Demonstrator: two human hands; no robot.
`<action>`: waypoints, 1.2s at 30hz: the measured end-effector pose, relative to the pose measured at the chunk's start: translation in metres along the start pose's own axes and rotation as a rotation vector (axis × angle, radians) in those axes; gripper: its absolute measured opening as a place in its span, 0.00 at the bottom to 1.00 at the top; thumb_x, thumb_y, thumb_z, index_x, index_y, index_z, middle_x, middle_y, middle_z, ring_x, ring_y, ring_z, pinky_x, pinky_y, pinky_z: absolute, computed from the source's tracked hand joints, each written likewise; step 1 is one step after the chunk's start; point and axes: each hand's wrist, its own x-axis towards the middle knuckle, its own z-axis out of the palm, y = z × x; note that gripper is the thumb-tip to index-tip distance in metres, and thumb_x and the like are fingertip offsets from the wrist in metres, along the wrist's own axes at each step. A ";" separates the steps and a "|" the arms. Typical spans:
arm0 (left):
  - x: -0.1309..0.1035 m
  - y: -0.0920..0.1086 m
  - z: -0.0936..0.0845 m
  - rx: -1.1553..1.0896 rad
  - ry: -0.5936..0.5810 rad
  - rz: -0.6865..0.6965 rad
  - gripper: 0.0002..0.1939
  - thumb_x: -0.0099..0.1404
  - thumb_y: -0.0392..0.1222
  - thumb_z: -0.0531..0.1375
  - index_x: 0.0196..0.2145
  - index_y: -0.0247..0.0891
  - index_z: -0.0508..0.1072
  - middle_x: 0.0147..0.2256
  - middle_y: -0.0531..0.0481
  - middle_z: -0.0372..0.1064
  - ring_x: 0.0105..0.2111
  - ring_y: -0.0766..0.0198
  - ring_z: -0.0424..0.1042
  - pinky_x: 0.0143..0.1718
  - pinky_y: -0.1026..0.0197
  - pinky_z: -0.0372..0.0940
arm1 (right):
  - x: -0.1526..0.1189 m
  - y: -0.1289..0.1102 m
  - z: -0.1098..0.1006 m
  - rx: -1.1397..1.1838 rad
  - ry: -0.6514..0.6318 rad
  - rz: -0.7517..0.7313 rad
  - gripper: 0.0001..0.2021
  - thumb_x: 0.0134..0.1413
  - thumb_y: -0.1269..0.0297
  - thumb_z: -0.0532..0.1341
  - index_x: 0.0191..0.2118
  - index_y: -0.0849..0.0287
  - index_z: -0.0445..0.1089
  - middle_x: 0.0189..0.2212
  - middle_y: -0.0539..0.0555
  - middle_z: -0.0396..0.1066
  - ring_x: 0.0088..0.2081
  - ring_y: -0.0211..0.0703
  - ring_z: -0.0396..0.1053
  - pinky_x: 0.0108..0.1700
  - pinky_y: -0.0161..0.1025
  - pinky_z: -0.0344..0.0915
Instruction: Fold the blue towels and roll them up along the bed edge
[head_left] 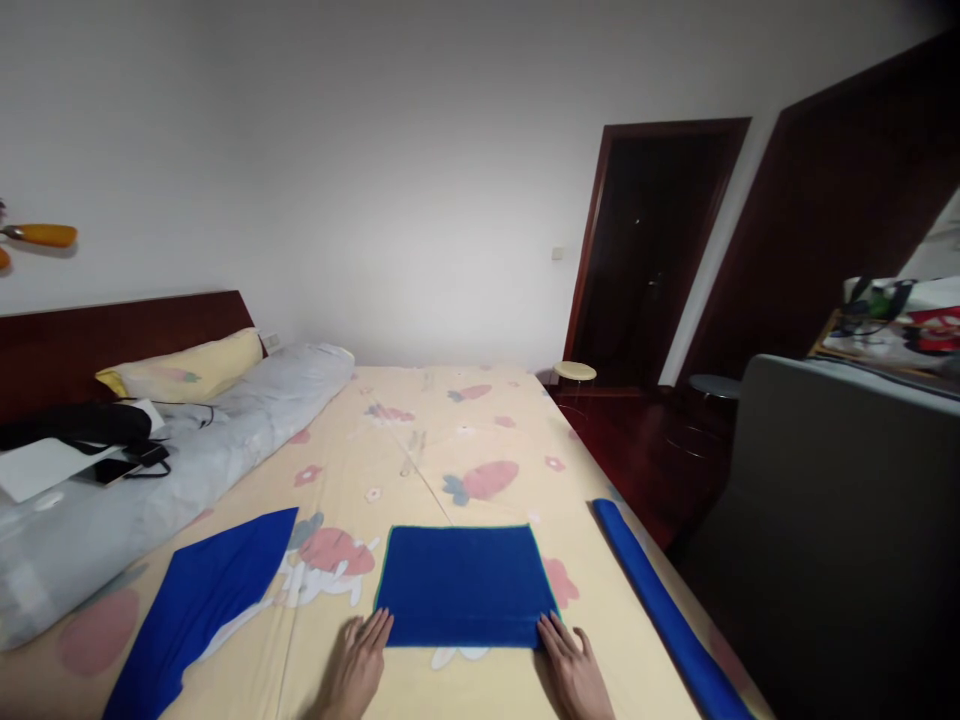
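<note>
A blue rectangular cloth [461, 585] with a thin green edge lies flat on the patterned bed sheet [420, 440], its near edge forming a straight folded band. My left hand [360, 660] rests with its fingertips on the near left corner of this cloth. On the near right corner lie the fingers of my right hand [571, 665], thumb held apart. Both hands have their fingers stretched out, flat on the fabric. To the left is a crumpled blue cloth [206, 595] with a whitish part beside it. A long blue roll [660, 605] lies along the bed's right side.
A grey rolled quilt [225, 450] and yellow pillow [187, 368] lie at the left, with a black bag [82, 425] and a phone [114, 472] on the quilt. Beyond the bed's right edge are a round stool [575, 371], a darker stool [715, 386] and a dark grey panel [847, 510].
</note>
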 end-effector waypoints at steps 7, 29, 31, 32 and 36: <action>0.009 -0.012 -0.011 -0.432 -0.018 -0.250 0.23 0.57 0.29 0.53 0.46 0.48 0.76 0.50 0.51 0.74 0.52 0.58 0.68 0.55 0.54 0.59 | 0.039 0.010 -0.031 0.353 -0.350 0.373 0.18 0.47 0.68 0.54 0.42 0.49 0.74 0.47 0.51 0.75 0.52 0.48 0.67 0.56 0.48 0.55; 0.048 -0.018 -0.006 -0.353 -0.176 -0.580 0.13 0.64 0.33 0.49 0.36 0.43 0.72 0.35 0.52 0.74 0.41 0.63 0.71 0.43 0.62 0.57 | 0.060 0.028 -0.011 0.235 -0.431 0.635 0.12 0.51 0.65 0.52 0.41 0.54 0.68 0.39 0.56 0.77 0.43 0.52 0.73 0.44 0.51 0.64; 0.046 -0.013 -0.011 -0.278 -0.114 -0.571 0.17 0.64 0.33 0.48 0.44 0.43 0.72 0.43 0.48 0.74 0.49 0.57 0.68 0.49 0.56 0.56 | 0.053 0.022 -0.008 0.197 -0.369 0.584 0.17 0.53 0.67 0.51 0.47 0.56 0.67 0.47 0.61 0.73 0.50 0.55 0.69 0.50 0.53 0.61; 0.046 -0.007 -0.012 -0.223 -0.073 -0.564 0.19 0.64 0.33 0.47 0.47 0.43 0.71 0.46 0.46 0.73 0.51 0.55 0.67 0.50 0.53 0.56 | 0.049 0.017 -0.003 0.179 -0.331 0.534 0.19 0.52 0.68 0.51 0.50 0.57 0.66 0.50 0.62 0.71 0.53 0.56 0.67 0.52 0.54 0.59; 0.058 0.043 -0.011 -0.126 0.035 -0.448 0.25 0.61 0.31 0.48 0.53 0.41 0.70 0.52 0.43 0.71 0.53 0.54 0.68 0.55 0.51 0.60 | 0.039 -0.022 0.029 0.126 -0.145 0.251 0.22 0.49 0.73 0.51 0.50 0.55 0.69 0.50 0.58 0.73 0.52 0.55 0.68 0.56 0.52 0.58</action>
